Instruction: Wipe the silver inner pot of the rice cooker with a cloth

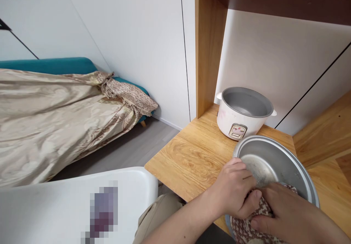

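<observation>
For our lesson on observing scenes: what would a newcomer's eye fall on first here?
Two hands at the lower right: the left hand grips the rim of a shiny round metal inner pot, and the right hand presses a brown-and-white patterned cloth against it. Behind, a white rice cooker body stands open on the wooden desk.

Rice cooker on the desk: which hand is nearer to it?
Left. The left hand grips the pot rim just in front of the rice cooker; the right hand lies lower, on the cloth.
</observation>
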The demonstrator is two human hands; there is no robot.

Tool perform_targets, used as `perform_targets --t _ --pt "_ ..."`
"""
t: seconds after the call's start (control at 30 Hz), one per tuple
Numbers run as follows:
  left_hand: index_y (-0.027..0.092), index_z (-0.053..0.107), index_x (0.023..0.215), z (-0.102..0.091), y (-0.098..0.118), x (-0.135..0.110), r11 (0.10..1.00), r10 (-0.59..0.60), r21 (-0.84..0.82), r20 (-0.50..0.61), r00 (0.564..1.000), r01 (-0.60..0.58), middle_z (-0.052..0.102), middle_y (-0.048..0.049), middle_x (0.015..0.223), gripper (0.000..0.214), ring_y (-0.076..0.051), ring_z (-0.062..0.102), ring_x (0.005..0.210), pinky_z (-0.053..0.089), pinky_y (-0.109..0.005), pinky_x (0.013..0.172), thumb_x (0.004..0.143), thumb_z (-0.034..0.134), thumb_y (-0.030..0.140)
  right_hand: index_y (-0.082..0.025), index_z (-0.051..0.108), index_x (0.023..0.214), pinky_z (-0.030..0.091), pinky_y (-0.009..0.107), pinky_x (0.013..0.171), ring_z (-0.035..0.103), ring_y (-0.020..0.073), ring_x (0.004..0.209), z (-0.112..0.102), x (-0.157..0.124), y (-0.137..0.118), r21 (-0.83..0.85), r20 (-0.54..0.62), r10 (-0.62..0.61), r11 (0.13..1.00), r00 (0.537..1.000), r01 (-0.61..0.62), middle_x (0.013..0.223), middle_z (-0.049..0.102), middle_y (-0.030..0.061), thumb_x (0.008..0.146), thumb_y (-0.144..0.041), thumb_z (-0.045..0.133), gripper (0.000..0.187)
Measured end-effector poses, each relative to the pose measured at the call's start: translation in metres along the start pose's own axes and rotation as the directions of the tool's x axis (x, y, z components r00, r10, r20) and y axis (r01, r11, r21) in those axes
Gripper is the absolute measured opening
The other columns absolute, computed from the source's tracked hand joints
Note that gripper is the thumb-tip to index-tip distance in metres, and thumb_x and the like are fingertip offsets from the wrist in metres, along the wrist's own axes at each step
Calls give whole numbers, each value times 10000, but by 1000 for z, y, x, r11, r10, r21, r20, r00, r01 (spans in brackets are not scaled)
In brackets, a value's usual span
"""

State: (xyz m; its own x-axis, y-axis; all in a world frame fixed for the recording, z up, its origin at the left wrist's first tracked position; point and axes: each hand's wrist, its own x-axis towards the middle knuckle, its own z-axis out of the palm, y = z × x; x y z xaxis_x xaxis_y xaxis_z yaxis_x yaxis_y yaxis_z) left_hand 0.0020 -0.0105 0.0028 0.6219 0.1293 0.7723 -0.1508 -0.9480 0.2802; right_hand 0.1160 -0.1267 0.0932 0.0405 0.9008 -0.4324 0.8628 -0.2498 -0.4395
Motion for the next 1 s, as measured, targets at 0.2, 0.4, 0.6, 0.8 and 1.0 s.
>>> perform_targets --t 0.2,0.4,0.6,0.8,1.0 --pt "187 376 579 1 -1 -1 1000 -6 -7 12 1000 6 417 6 522 234 -121 310 561 306 -333 624 775 410 311 -237 613 812 330 321 677 605 202 803 1 1 1 51 -8 -45 998 999 45 859 697 -17 813 -384 608 147" --pt "188 367 579 2 -1 -2 1000 -7 -6 0 1000 7 415 7 523 226 -120 298 562 312 -331 639 772 413 296 -234 602 790 306 313 631 602 183 743 5 4 4 20 17 -49 999 999 49 795 686 -37 823 -396 589 166" --pt "190 369 584 2 -1 -1 1000 4 1 1 1000 -4 416 7 523 220 -121 297 559 317 -335 632 769 413 299 -257 637 857 345 327 689 619 223 838 7 4 5 25 -24 -1 1000 1000 2 899 696 -7 801 -443 611 196" --pt "187 380 583 1 -1 -1 1000 -5 -18 -13 1000 5 425 8 527 230 -119 307 562 316 -330 630 780 413 300 -219 595 715 274 298 558 590 169 661 7 3 6 -23 12 -4 1000 1000 4 699 662 -31 829 -450 578 258" --pt "188 372 576 2 -1 -1 1000 -5 4 11 1000 5 415 7 518 233 -116 311 555 313 -334 633 778 409 298 -211 589 731 314 297 585 611 184 717 10 4 12 -5 33 -39 999 999 40 751 684 -19 867 -458 541 287"
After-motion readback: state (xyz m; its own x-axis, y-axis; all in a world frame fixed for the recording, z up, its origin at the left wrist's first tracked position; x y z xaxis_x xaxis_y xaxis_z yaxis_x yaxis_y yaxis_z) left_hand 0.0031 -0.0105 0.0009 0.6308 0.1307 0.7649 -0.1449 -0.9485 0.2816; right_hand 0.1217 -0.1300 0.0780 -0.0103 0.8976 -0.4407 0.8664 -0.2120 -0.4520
